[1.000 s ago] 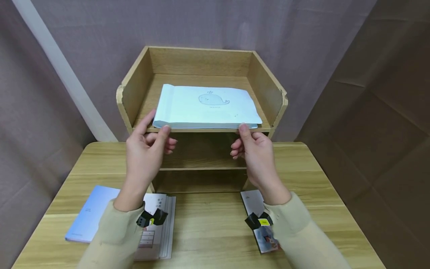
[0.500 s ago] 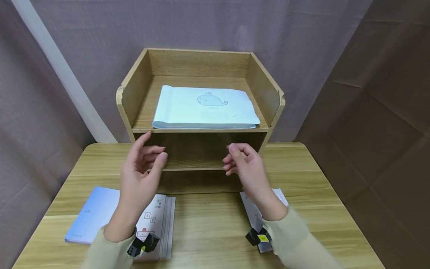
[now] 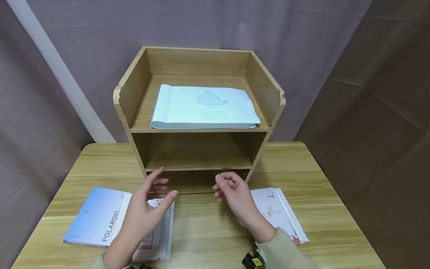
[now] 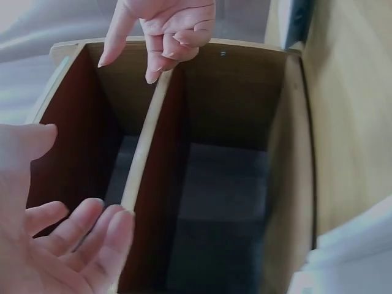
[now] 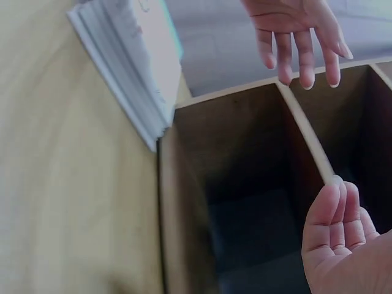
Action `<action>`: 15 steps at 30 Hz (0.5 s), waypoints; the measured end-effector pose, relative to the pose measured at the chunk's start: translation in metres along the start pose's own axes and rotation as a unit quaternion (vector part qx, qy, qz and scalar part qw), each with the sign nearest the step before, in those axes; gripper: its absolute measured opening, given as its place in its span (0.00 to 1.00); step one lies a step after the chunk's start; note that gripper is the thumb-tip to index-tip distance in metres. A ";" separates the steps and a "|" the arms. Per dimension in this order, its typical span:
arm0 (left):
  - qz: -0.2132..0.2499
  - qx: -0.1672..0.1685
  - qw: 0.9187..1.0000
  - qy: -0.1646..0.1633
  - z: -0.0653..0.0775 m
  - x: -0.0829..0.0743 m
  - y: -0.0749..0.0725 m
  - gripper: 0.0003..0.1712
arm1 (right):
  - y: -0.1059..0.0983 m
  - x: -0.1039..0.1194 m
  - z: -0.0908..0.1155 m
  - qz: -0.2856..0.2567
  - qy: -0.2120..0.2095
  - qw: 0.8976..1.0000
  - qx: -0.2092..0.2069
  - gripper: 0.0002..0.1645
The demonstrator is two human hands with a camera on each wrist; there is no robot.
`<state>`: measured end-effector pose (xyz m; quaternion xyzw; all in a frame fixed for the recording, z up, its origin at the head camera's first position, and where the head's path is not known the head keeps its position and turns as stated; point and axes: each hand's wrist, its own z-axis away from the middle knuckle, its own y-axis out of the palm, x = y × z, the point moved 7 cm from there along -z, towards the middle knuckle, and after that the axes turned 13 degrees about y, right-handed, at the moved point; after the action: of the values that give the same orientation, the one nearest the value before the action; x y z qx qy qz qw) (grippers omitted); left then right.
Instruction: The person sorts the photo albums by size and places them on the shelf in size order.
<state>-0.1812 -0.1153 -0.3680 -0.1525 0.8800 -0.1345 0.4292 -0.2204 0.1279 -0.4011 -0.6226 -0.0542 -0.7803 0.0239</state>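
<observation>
My left hand (image 3: 146, 215) hangs in front of the lower part of the wooden shelf unit (image 3: 201, 130), fingers spread and relaxed, holding nothing. Opposite it, my right hand (image 3: 236, 198) has loosely bent fingers with the thumb close to the index finger, and nothing shows between them. A pale blue book (image 3: 205, 108) with a whale drawing lies flat on the top shelf, near its front edge. Both hands are apart from it. In the left wrist view, the fingers (image 4: 116, 239) of my left hand are near the edge of a shelf board (image 4: 144, 144).
A blue book marked POLAROID (image 3: 90, 216) lies on the wooden table (image 3: 208, 239) at the left. Beside it, partly behind my left hand, is a stack of white books (image 3: 166, 231). To the right lies a white book (image 3: 279, 213) with small drawings, partly covered by my right arm.
Both hands have let go of the whale book at the top shelf's front edge. They have come down and back towards me, in front of the lower shelves. The book stays on the shelf.
</observation>
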 end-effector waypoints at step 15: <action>-0.158 0.053 0.985 -0.043 0.043 0.024 -0.004 0.44 | 0.025 -0.058 0.001 0.053 0.049 0.997 0.020 0.28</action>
<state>-0.1598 -0.1325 -0.4092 -0.2722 0.8173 -0.2410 0.4471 -0.2036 0.1016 -0.4559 -0.5854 -0.0351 -0.8060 0.0805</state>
